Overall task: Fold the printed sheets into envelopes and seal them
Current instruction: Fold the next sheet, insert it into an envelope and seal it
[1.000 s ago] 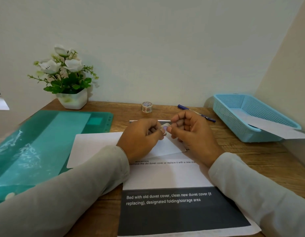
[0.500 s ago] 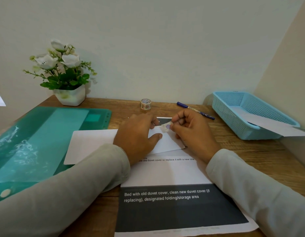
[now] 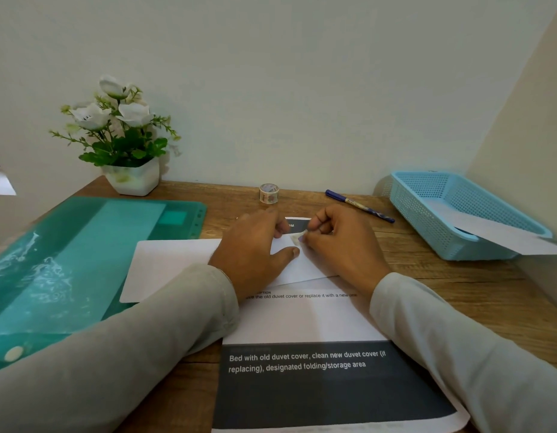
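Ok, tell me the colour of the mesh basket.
The basket is light blue; head view shows it best.

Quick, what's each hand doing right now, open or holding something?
Left hand: open, pressing flat on the folded white paper envelope.
Right hand: closed, fingers pinching a small pale piece of patterned tape.

A folded white envelope (image 3: 305, 265) is being pressed flat by the left hand (image 3: 255, 245) on a printed sheet (image 3: 302, 320) lying at the surface's near edge. A small tape piece (image 3: 296, 238) is being pinched over the envelope's far edge by the right hand (image 3: 339, 242).
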`<action>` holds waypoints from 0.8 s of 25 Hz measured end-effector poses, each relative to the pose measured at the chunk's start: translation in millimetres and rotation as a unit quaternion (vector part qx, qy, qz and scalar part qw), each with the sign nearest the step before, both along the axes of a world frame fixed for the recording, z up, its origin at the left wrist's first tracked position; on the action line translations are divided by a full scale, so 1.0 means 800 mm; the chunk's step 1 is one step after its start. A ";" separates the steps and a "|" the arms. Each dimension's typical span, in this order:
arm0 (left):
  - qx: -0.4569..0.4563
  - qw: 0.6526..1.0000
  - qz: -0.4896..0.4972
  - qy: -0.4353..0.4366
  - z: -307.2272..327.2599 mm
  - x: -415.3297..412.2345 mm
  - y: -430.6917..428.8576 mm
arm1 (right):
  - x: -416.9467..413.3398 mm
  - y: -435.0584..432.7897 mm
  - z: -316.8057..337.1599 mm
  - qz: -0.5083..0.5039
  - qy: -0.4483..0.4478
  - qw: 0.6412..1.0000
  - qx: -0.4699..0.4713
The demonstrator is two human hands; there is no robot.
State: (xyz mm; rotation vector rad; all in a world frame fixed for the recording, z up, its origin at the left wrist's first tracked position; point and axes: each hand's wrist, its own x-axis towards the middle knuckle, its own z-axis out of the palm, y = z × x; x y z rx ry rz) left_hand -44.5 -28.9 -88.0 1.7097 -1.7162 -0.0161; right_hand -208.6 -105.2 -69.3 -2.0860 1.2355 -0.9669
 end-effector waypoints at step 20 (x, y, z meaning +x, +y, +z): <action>0.044 0.997 0.024 -0.058 0.005 -0.003 0.002 | 0.003 0.001 -0.002 -0.016 0.040 0.999 -0.028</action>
